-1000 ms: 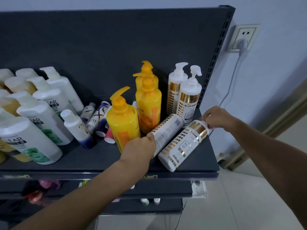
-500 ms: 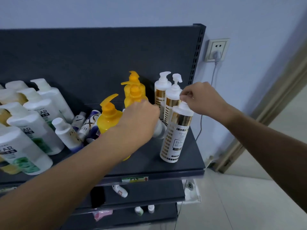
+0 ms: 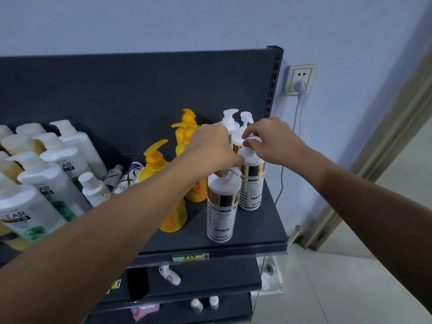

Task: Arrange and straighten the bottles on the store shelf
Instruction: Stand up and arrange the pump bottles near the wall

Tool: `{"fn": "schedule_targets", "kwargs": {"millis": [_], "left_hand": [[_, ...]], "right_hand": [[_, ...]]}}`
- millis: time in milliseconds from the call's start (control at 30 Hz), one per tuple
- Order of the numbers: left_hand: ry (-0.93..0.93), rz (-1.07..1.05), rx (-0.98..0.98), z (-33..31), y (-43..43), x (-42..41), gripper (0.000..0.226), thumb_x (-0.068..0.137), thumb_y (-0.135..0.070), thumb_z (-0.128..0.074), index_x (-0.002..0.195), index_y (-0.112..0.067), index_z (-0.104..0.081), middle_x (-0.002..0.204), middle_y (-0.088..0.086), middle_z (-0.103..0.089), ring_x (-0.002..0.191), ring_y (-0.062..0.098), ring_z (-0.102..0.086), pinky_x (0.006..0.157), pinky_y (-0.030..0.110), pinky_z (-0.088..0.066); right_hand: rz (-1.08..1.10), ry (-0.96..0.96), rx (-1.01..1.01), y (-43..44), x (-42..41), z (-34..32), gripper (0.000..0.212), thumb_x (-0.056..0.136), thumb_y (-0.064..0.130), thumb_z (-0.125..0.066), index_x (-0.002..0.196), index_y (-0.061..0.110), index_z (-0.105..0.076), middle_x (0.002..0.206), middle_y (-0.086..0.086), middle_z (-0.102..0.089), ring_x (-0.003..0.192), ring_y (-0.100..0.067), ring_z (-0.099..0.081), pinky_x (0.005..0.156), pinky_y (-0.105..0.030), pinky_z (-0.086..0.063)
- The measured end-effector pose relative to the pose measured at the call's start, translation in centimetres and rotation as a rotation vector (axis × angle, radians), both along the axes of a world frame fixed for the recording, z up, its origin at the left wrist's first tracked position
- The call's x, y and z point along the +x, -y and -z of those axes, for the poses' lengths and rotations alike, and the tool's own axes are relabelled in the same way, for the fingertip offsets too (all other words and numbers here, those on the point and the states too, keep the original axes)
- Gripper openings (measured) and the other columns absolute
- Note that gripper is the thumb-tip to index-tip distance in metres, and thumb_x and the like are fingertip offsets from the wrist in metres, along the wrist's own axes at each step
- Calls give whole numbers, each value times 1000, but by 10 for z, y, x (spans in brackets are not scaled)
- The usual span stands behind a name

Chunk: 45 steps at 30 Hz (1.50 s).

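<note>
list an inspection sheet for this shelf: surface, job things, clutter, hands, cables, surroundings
surface: dark top shelf, bottles standing on it.
job's things: front white-and-gold bottle and second white-and-gold bottle upright near the right end; yellow pump bottles upright beside them; white shampoo bottles crowded at left.
clutter: small bottles lying or leaning between the white and yellow ones.
hands: left hand grips the front bottle's pump; right hand pinches the second bottle's pump.
cables: grey cable hangs from the wall socket.
surroundings: lower shelves hold a few items; door frame at right.
</note>
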<state>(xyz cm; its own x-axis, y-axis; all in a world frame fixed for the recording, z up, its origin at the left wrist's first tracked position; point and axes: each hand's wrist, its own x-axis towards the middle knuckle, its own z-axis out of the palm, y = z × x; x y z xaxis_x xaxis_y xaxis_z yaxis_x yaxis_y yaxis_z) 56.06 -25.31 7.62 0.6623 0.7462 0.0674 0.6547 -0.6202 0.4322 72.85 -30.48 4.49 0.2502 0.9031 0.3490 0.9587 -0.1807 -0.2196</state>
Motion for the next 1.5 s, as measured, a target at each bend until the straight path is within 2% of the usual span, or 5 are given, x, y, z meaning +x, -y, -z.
{"fn": "schedule_targets", "kwargs": {"millis": [467, 800, 1200, 1333, 1500], "left_hand": [[65, -3, -128, 1, 13, 25, 23, 76, -31, -75, 81, -11, -64, 66, 3, -77, 66, 16, -76, 64, 29, -57], [-44, 112, 304, 10, 21, 23, 27, 95, -34, -62, 80, -13, -53, 66, -2, -39, 75, 20, -51, 47, 26, -26], [-18, -115, 582, -11, -39, -90, 38, 86, -48, -68, 105, -15, -67, 100, 5, -63, 95, 29, -61, 76, 39, -51], [-223, -252, 330, 5, -52, -110, 48, 83, -56, -73, 75, -16, -49, 76, 1, -53, 76, 25, -60, 58, 31, -38], [-84, -251, 257, 21, -58, -115, 33, 91, -36, -64, 72, -13, -50, 71, 6, -53, 65, 25, -56, 51, 32, -40]], "right_hand": [[-80, -111, -98, -10, 6, -19, 14, 83, 21, -79, 97, 24, -81, 74, 7, -70, 72, -3, -65, 63, -14, -41], [-91, 36, -192, -11, 1, -27, 22, 83, 4, -68, 83, 26, -72, 64, 15, -51, 59, -1, -48, 53, -19, -31], [-193, 38, -51, -65, -39, -48, 25, 89, 45, -70, 107, 27, -74, 95, 9, -74, 86, -12, -67, 79, -38, -60], [-237, 56, -122, -104, -69, -47, 46, 88, 44, -72, 128, 23, -67, 112, 0, -72, 104, -21, -65, 87, -41, -57], [-215, 96, -188, -133, -82, -31, 31, 87, 33, -73, 115, 21, -75, 114, -8, -70, 107, -29, -63, 73, -33, -45]]}}
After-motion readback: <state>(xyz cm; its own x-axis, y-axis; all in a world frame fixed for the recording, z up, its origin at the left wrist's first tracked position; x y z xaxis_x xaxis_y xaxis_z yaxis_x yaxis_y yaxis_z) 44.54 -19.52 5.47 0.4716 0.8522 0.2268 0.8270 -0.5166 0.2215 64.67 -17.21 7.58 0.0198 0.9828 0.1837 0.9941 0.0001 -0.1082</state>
